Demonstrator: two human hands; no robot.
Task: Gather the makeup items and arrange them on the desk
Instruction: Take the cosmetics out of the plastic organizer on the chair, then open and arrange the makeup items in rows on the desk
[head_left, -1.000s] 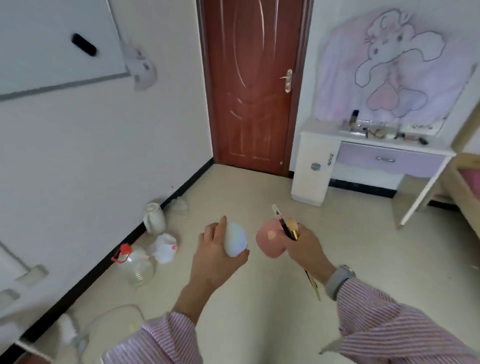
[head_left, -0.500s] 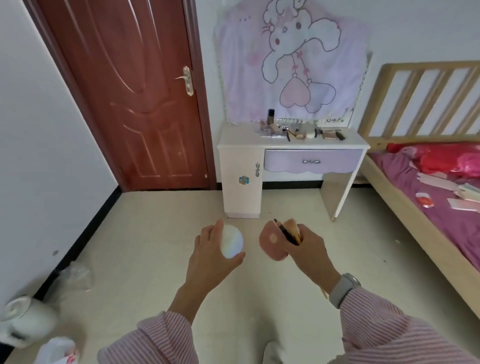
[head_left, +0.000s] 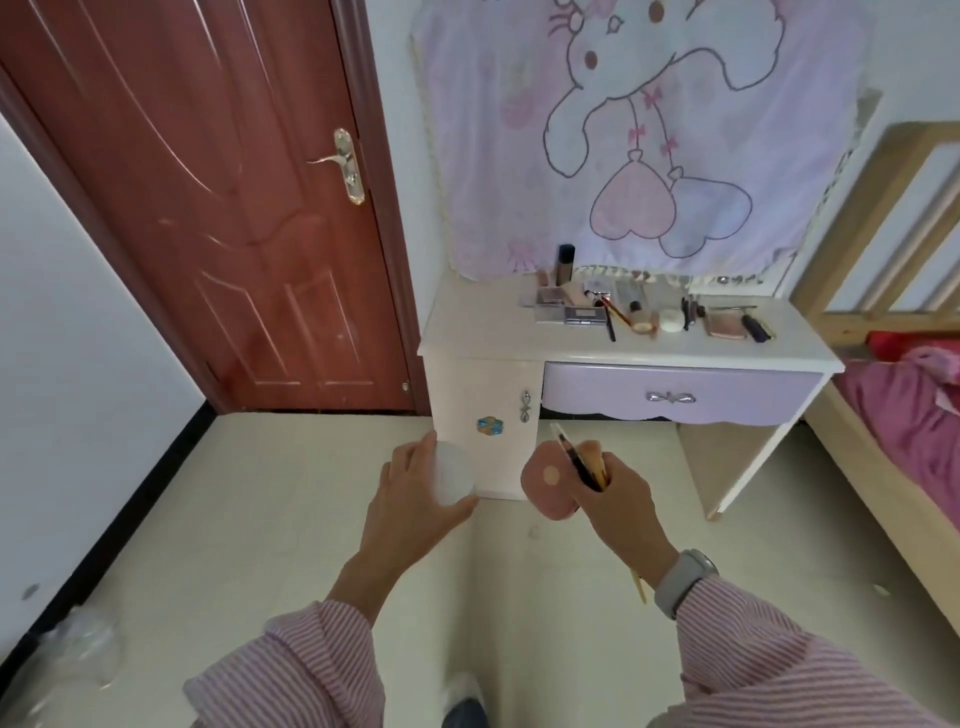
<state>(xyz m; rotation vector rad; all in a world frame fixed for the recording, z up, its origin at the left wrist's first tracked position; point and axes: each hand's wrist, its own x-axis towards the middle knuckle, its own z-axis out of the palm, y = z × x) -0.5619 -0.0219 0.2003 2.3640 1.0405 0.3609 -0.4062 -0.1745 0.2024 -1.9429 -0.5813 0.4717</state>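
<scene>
The left hand (head_left: 410, 504) is curled around a white round puff (head_left: 453, 474), with the thumb under it and the fingers behind. It looks very light and soft, so I think a gentle hold around its edge is enough; a hard squeeze would only deform it. The right hand (head_left: 621, 499) grips 3 things together: a pink puff (head_left: 548, 486) pressed against the palm side, a dark pencil (head_left: 576, 457) and a thin gold-handled brush (head_left: 597, 467) whose tail comes out below the wrist. The pencil and brush are stiff, thin and probably slippery, so they may slide out of such a mixed bundle; I would hold them near the middle. Both hands are at about the same height, near each other but not touching, above the floor.

Farther ahead stands the desk (head_left: 488, 332), well apart from the hands. Other makeup items (head_left: 639, 312) already lie along its back part, beside each other; its left front part is bare
</scene>
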